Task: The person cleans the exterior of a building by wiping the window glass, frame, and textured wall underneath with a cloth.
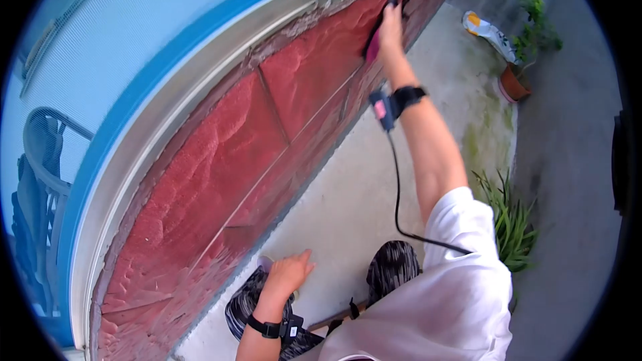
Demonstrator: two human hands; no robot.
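My right hand (390, 27) is stretched far out against the red stone wall (221, 140), its fingers wrapped round a dark and magenta cloth (372, 45) pressed to the upper part of the wall. A black strap with a small device (383, 108) is on that wrist, and a cable runs from it to my sleeve. Near my knee, my left hand (290, 273) hovers with nothing in it, index finger and thumb apart. A black band (267, 327) circles the left wrist.
A window with a blue frame (127, 113) curves above the wall at the left. On the concrete floor (328, 214) at the right stand a potted plant (515, 84), a white and yellow bag (491, 35) and a spiky green plant (511, 227) beside a grey wall (568, 160).
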